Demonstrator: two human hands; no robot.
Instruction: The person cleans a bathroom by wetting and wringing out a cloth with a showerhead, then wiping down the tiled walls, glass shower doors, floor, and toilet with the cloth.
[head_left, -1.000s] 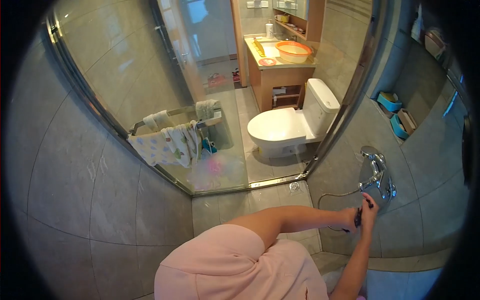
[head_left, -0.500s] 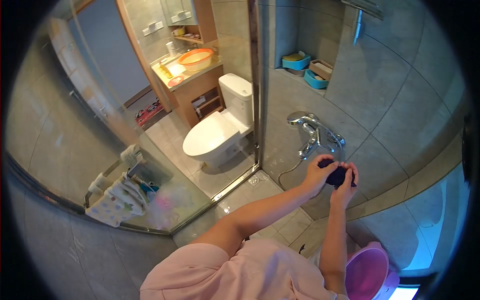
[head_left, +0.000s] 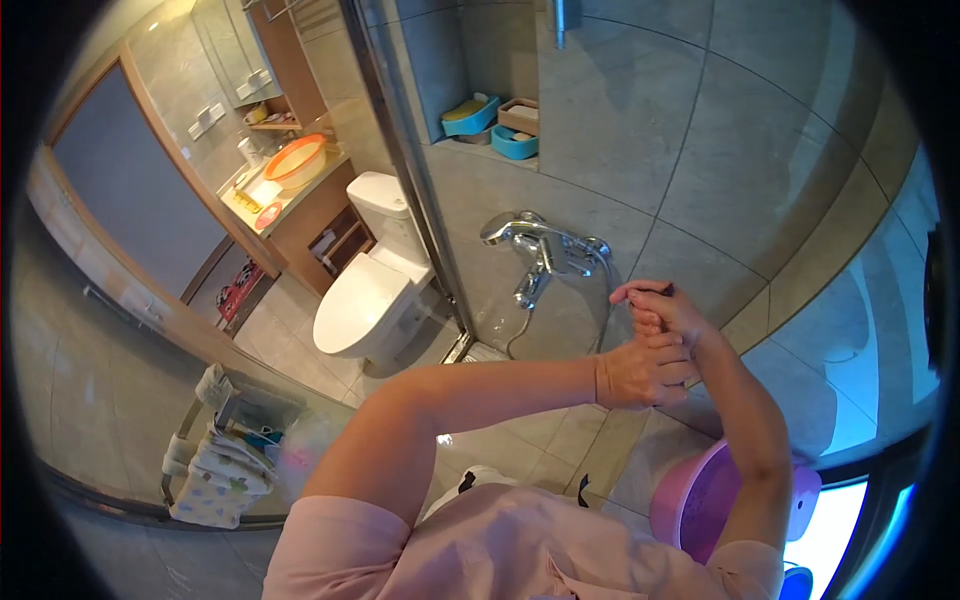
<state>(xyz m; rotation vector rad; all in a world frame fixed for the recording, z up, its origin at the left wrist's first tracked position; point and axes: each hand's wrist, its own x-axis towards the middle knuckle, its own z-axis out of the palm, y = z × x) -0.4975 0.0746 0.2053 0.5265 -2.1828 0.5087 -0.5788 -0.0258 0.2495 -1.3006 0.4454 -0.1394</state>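
Note:
My left hand (head_left: pixel 648 375) is closed, its fingers wrapped round just below my right hand (head_left: pixel 668 318). The right one is also closed, with a finger pointing left. Only a small dark edge of the dark purple cloth (head_left: pixel 669 288) shows at the top of the right hand. The rest is hidden inside the two hands, which are stacked against each other. Behind them on the wall is a chrome shower mixer tap (head_left: pixel 545 250) with a metal hose.
Low on the right stands a pink-purple tub (head_left: pixel 672 500). A wall niche holds blue baskets (head_left: pixel 515 145). Beyond the glass partition are a white toilet (head_left: pixel 365 300) and a counter with an orange-rimmed basin (head_left: pixel 297 165). Towels (head_left: pixel 225 475) hang at the left.
The dark cloth was plainly visible between both hands; now they cover nearly all of it. My left hand has turned over and moved below the right. The view has shifted right.

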